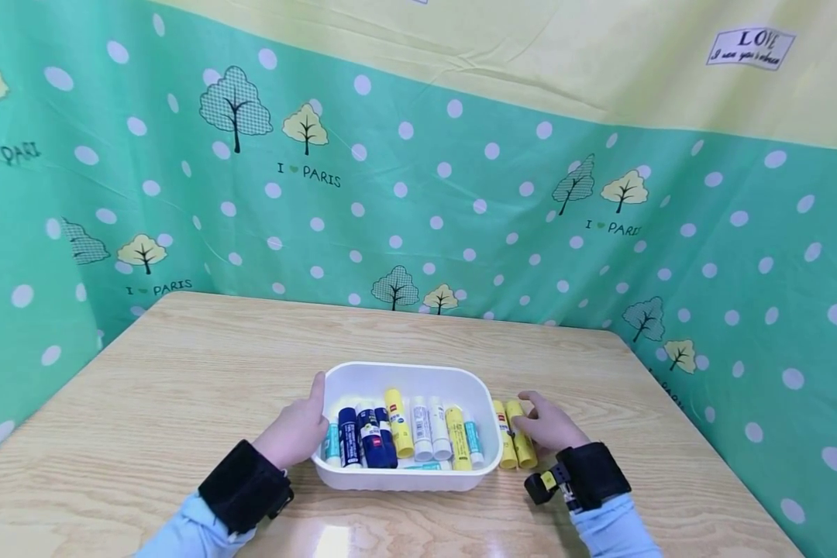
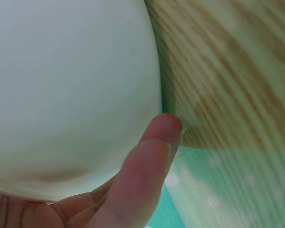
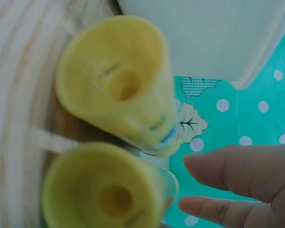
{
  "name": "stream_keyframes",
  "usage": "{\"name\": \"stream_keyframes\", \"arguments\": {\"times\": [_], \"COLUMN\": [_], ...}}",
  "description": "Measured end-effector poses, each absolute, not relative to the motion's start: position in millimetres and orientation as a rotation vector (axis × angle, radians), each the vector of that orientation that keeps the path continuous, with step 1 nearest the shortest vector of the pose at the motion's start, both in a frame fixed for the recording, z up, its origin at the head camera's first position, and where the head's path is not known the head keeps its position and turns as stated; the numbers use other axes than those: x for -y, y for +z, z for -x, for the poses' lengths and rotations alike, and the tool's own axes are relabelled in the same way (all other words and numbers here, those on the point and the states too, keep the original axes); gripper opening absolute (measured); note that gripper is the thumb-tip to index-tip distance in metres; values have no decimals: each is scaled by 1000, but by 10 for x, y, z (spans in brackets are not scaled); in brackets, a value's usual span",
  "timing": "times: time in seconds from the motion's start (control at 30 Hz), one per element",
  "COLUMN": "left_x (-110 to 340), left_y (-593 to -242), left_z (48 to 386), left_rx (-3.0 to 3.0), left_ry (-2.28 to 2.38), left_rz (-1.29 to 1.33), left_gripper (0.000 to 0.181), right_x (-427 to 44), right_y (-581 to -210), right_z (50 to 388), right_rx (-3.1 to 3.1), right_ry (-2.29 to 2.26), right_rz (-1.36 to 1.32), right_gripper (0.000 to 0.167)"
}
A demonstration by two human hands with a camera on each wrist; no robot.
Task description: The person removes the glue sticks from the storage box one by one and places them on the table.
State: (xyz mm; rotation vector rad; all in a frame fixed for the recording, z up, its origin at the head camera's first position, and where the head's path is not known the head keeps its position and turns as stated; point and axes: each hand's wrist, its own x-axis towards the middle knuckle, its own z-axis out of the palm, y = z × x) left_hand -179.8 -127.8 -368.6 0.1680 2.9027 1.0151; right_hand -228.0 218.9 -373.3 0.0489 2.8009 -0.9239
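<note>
A white plastic basin [image 1: 404, 482] stands on the table, holding several glue sticks: navy [image 1: 349, 434], yellow [image 1: 398, 422], white [image 1: 421, 426] and teal-labelled [image 1: 473, 442]. My left hand [image 1: 294, 430] touches the basin's left side; in the left wrist view its thumb [image 2: 137, 180] and a finger lie extended along the white wall. Outside the basin, on its right, two yellow glue sticks [image 1: 525, 446] lie side by side. My right hand [image 1: 552, 426] is beside them with thumb and finger apart. The right wrist view shows the hollow ends of both yellow sticks [image 3: 152, 52] close up.
The wooden table [image 1: 181, 387] runs back to a green polka-dot curtain [image 1: 432, 232], which also hangs along the left and right sides. A black strap with a small camera [image 1: 545, 484] is on the right wrist, and another black strap [image 1: 244, 484] is on the left.
</note>
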Motion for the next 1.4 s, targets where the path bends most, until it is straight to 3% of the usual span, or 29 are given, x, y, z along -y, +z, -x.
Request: {"name": "stream_keyframes", "arguments": {"times": [0.63, 0.97, 1.2, 1.4], "left_x": [1281, 1277, 1267, 1250], "left_y": [-3666, -3700, -3697, -3702], "left_z": [1804, 1796, 1757, 1747], "left_rx": [-2883, -2916, -2980, -3001], "left_ry": [1029, 1035, 1026, 1014], "left_rz": [-170, -161, -194, -210], "left_gripper": [65, 66, 65, 65], "right_x": [-2056, -1216, -619, -326], "right_y": [-3230, -2892, -2895, -2980], "right_z": [2058, 2015, 2096, 2239], "right_rx": [-3086, -3096, -3039, -2994], "right_ry": [-815, -916, -743, -684], "right_rz": [255, 711, 950, 996], "right_gripper": [50, 44, 40, 38]}}
